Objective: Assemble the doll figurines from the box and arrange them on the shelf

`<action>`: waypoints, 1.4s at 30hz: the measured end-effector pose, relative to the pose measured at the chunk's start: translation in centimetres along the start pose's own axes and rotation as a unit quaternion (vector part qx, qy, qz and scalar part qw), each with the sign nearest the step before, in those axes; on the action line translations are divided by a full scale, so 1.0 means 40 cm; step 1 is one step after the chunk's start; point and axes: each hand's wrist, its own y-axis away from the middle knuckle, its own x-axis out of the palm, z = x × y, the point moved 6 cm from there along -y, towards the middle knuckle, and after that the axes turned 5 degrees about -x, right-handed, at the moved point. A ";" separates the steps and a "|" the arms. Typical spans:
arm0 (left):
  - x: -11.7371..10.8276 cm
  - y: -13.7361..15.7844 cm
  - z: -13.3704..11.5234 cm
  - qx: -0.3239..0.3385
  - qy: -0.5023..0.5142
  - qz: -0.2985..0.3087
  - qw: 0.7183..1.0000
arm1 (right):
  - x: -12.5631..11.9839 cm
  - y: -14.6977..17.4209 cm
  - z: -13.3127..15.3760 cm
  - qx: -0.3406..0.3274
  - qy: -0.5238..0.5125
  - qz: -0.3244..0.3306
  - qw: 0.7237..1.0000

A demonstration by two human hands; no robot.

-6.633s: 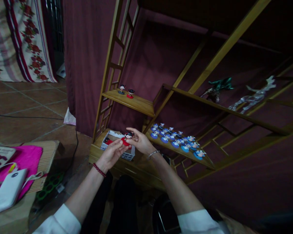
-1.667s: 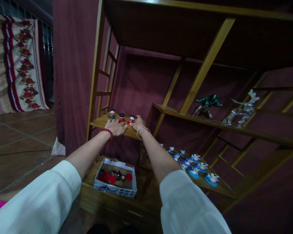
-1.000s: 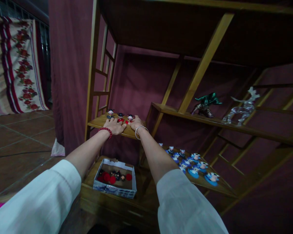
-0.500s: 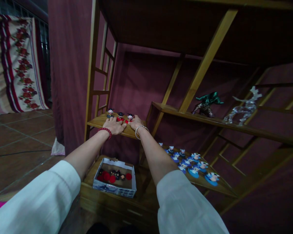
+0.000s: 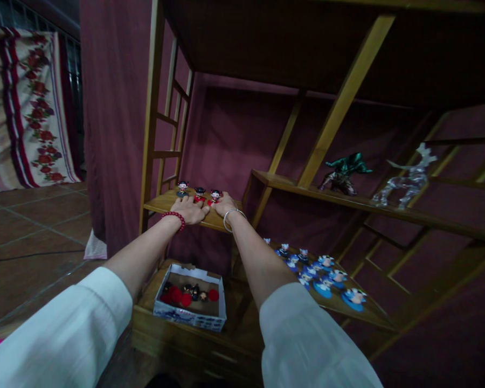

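Doll figurine (image 5: 215, 195) with red base, earlier in mid-air, now stands rightmost on wooden shelf (image 5: 156, 203), making row three. Right hand (image 5: 226, 203) curls narrow at its right side; can't tell from here if gripping. Left hand (image 5: 189, 210) lies palm-down, spread, just before capped figurine (image 5: 199, 192). Front edge passes beneath both hands; lattice (image 5: 167, 118) bounds left; open room above.

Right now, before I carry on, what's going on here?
A person has both hands at a small wooden shelf. The right hand is at the rightmost figurine; how firmly it grips is hard to tell. The left hand lies spread at the shelf's front edge, just in front of the middle figurine. The leftmost figurine stands apart from both hands. Below, an open box holds red and dark pieces.
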 end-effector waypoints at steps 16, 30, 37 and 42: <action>0.014 -0.030 0.003 0.002 -0.001 -0.001 1.000 | 0.014 -0.020 -0.010 0.007 -0.013 -0.006 1.000; 0.004 -0.015 0.001 0.000 0.018 -0.048 0.999 | 0.016 -0.022 -0.013 0.018 -0.005 -0.010 1.000; 0.005 -0.017 0.002 0.001 0.030 -0.053 0.998 | 0.015 -0.028 -0.015 0.016 0.010 -0.006 1.000; 0.004 -0.016 0.001 0.001 0.037 -0.061 0.997 | 0.013 -0.024 -0.010 0.012 0.014 -0.002 1.000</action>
